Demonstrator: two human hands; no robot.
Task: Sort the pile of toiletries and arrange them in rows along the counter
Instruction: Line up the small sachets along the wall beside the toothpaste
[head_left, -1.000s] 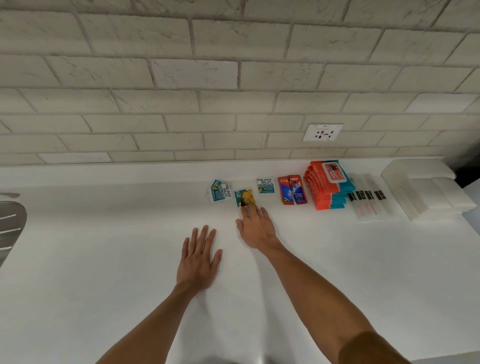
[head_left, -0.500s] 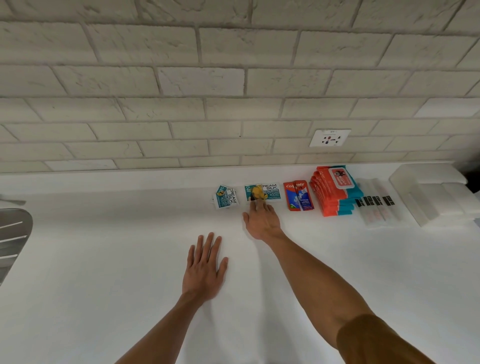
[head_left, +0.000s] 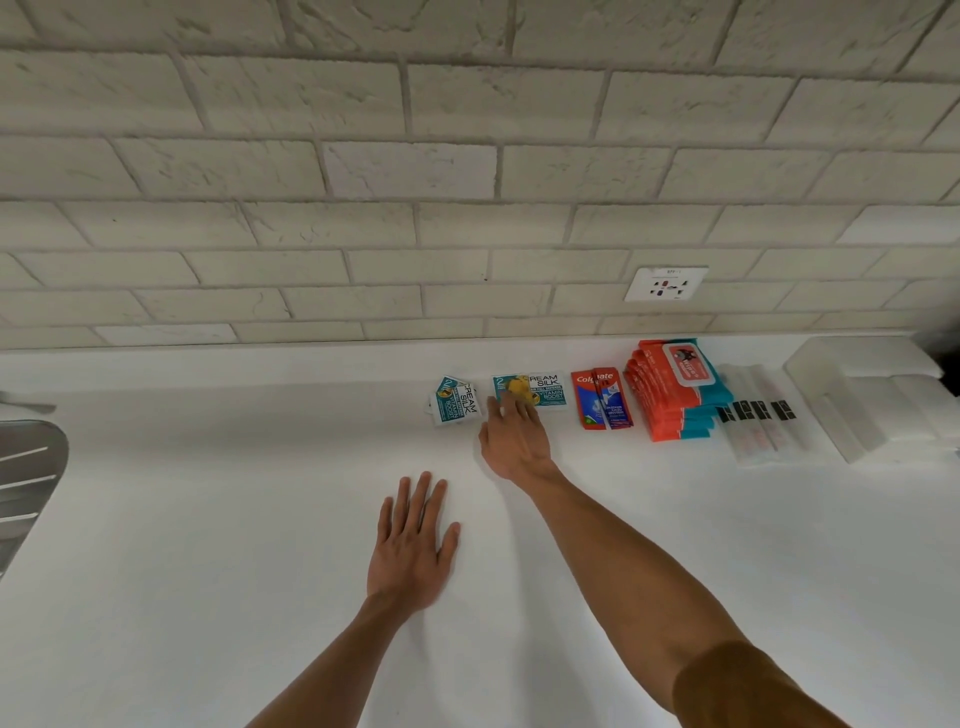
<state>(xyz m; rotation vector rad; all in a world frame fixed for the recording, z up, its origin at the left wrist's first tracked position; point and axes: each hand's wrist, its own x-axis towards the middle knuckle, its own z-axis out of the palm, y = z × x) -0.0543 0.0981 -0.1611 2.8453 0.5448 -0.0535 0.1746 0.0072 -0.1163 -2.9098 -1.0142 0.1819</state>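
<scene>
Along the back of the white counter (head_left: 208, 519) lies a row of toiletries. A teal-and-white Cream Silk sachet (head_left: 545, 391) lies flat, and the fingertips of my right hand (head_left: 514, 441) rest on its near left edge, fingers extended. Left of it sits a small stack of similar sachets (head_left: 457, 405), turned sideways. To the right come red Colgate sachets (head_left: 602, 400), a stack of red-and-teal wet-wipe packs (head_left: 675, 389) and clear-wrapped items with black labels (head_left: 758, 421). My left hand (head_left: 413, 545) lies flat and empty on the counter, palm down.
White folded items (head_left: 872, 400) sit at the far right of the row. A metal sink drainboard (head_left: 26, 478) is at the left edge. A brick-tile wall with a power socket (head_left: 666, 283) backs the counter.
My right hand slid the teal sachet back and to the right, up against the other Cream Silk sachet in the row. My left hand stayed flat on the counter.
</scene>
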